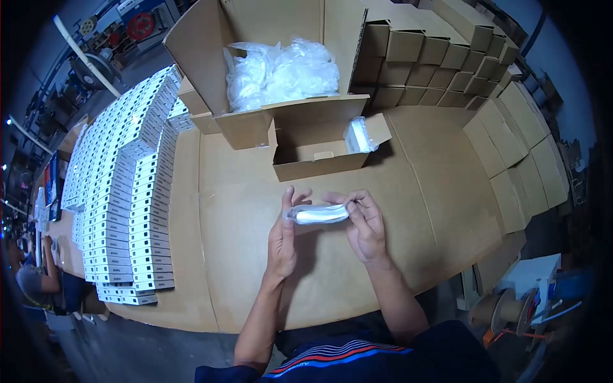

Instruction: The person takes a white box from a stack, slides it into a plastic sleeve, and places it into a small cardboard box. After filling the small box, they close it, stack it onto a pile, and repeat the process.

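Observation:
A small white box in a clear plastic bag [319, 214] is held level above the table between my two hands. My left hand [282, 246] grips its left end, thumb in front and the other fingers partly hidden behind. The right end, where the plastic gathers, is pinched by my right hand [366, 231]. Just beyond stands an open brown carton [319, 168]. One similar bagged white box [360, 136] sits upright at the carton's right end. Any print on the held box is too small to read.
A large open carton [246, 127] full of clear plastic bags [284, 75] stands behind. White boxes [118, 210] are stacked at left, brown cartons [440, 60] at back right, more cartons [511, 153] at right. A person [45, 281] works far left. Cable spools [504, 313] stand lower right.

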